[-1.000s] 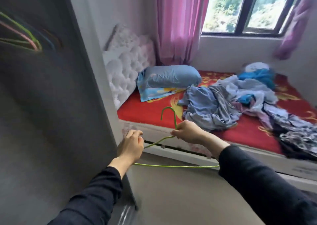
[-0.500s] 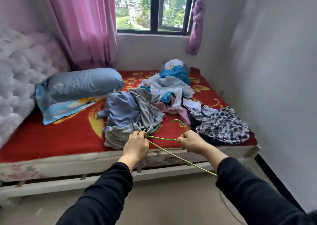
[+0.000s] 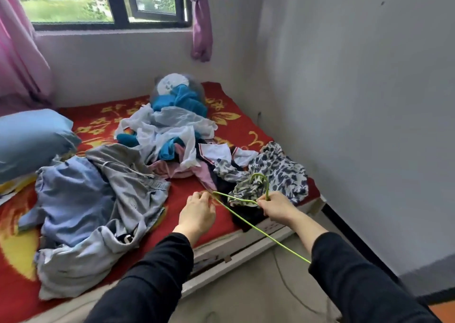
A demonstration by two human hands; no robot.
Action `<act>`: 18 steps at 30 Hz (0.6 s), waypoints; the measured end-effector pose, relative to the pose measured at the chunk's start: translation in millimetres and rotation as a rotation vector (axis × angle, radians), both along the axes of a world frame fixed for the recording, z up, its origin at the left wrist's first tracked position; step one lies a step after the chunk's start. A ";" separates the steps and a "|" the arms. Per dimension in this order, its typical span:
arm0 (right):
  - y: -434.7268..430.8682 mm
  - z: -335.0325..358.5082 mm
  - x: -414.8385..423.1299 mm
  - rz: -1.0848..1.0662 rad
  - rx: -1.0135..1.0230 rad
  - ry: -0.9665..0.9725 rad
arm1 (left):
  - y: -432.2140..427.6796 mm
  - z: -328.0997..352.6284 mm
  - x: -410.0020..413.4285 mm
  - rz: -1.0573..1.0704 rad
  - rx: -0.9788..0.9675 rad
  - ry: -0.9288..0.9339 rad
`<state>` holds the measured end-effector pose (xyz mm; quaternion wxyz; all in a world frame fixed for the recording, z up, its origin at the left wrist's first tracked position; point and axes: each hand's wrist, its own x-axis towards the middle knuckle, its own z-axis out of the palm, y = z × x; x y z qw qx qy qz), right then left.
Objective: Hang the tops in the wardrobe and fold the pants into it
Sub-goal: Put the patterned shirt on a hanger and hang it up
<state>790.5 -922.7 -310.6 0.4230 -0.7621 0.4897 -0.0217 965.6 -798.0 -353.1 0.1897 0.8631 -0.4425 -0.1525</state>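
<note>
Thin green wire hanger (image 3: 242, 200): gripped at the hook base by right hand (image 3: 277, 205), its left tip pinched by left hand (image 3: 198, 210). View has swung from wardrobe to bed; hanger now centre frame, beside black-and-white patterned top (image 3: 275, 172), apparently next to hang.

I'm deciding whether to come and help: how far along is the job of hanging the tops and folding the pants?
Nothing looks done: the clothes pile, the grey pants and the patterned garment lie loose on the bed. In hand: a bare green hanger, with the right hand at its hook and the left hand at one end. Everything remains; the wardrobe is out of view.
</note>
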 end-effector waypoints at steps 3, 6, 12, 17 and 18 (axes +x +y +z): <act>-52.5 -11.7 10.0 -0.087 0.022 0.013 | -62.1 -14.1 17.7 -0.035 0.036 0.013; -98.6 -25.9 12.5 -0.139 0.055 0.036 | -114.7 -30.4 26.4 -0.066 0.088 0.055; -190.9 -60.2 9.3 -0.233 0.096 0.081 | -197.2 -68.6 30.6 -0.105 0.207 0.124; -280.2 -93.6 16.4 -0.236 0.114 0.098 | -271.2 -107.9 33.7 -0.043 0.285 0.177; -297.1 -101.3 18.8 -0.238 0.117 0.094 | -284.7 -114.7 33.1 -0.020 0.295 0.197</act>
